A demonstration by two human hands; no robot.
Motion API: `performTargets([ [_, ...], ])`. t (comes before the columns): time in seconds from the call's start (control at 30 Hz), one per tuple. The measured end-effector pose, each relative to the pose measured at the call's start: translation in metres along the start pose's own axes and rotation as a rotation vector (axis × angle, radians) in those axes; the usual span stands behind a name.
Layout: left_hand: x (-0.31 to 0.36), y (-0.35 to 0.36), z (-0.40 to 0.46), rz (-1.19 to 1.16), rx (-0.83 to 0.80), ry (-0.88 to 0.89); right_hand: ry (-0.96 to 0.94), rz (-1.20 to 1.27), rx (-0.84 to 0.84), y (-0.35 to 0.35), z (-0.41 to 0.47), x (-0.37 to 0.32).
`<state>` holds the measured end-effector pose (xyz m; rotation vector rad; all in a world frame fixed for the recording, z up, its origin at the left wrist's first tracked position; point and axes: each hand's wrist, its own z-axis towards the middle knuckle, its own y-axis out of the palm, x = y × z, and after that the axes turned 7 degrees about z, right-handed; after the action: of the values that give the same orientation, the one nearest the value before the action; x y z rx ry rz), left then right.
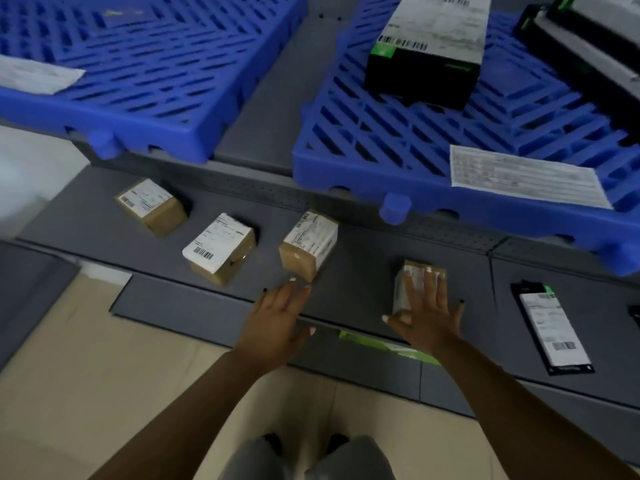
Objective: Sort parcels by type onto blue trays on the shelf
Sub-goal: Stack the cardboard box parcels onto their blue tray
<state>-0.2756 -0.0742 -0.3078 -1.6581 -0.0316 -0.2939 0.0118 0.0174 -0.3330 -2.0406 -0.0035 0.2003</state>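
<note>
Upper shelf, far left: a blue tray (145,67) carries one flat white label (36,75) near its left edge. On the grey lower shelf (104,216) beneath it three brown boxes lie in a row, each with a white shipping label on top: the first box (151,206) farthest left, the second box (220,248) near it, the third box (308,244) tilted on one edge.

The left hand (277,317) hovers just in front of the third box, its fingers (294,289) straight and slightly spread, gripping nothing; contact with the box cannot be confirmed.

The right hand (424,315) lies flat on a fourth box (408,271), fingers apart and extended over its label, thumb out to the side, pressing rather than clasping.

Above, the second blue tray (398,133) holds a black box with green trim (427,46) and a white sheet (523,174) near its front edge. More black parcels (588,39) are stacked at the far right corner.

On the lower shelf, far right, a flat black parcel (550,327) with a white label lies well apart from the fourth box.
</note>
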Motion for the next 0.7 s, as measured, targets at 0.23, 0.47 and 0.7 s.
performTargets([
  [0.23,-0.027,0.026,0.059,0.031,0.052,0.036,0.015,-0.029,0.092,0.034,0.025,0.011],
  [0.47,-0.038,0.031,0.129,0.204,0.020,0.011,-0.008,-0.037,0.205,0.043,0.026,0.013],
  [0.7,-0.043,0.043,0.135,0.194,-0.061,-0.006,-0.010,-0.048,0.225,0.037,-0.004,0.004],
])
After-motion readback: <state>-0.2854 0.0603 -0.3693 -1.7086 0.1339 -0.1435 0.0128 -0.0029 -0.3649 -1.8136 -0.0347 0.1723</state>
